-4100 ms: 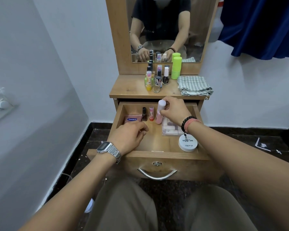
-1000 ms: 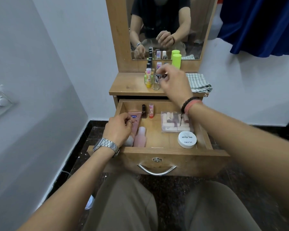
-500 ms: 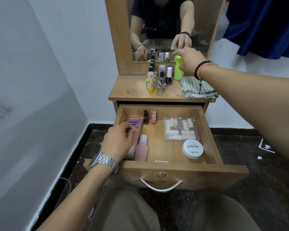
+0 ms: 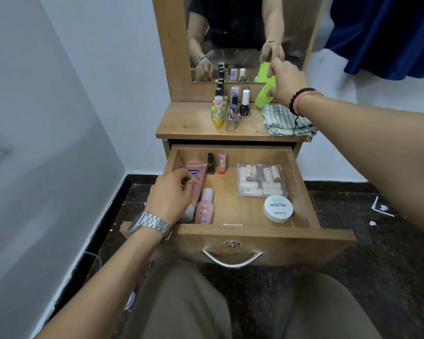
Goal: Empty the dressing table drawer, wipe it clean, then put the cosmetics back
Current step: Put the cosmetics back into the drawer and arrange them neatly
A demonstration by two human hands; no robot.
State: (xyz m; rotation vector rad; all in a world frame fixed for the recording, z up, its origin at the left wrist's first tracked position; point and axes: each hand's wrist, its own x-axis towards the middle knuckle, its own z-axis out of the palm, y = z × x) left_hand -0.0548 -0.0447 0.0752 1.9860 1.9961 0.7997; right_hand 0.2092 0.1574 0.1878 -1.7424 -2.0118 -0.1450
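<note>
Nearest: drawer (image 4: 267,237) pulled fully out over my knees, front panel closest to me. Inside, near to far: white nail-polish jar (image 4: 278,208) at the front right, clear box of small rolls (image 4: 260,179) behind it, a small pink bottle (image 4: 205,209) lying flat at the front left with its cap pointing away from me.

My left hand (image 4: 172,196) rests inside the drawer's left side, fingers loosely curled over the pink tube (image 4: 194,178); whether it actually grips the tube I cannot tell. The tube's long axis runs front to back.

Farther back: dark polish bottle (image 4: 210,164) and small red-capped stick (image 4: 222,162), both upright against the rear wall.

Tabletop (image 4: 189,123): cluster of upright bottles (image 4: 233,106) left of centre, folded checked cloth (image 4: 288,119) right.

Farthest: my right hand (image 4: 285,80), fingers wrapped round the green bottle (image 4: 264,92), tilted, top leaning toward the mirror (image 4: 233,33).

Judgement: restocking phase. The green bottle comes next; the free drawer floor lies below and toward me from the right hand, so the right arm carries it.
</note>
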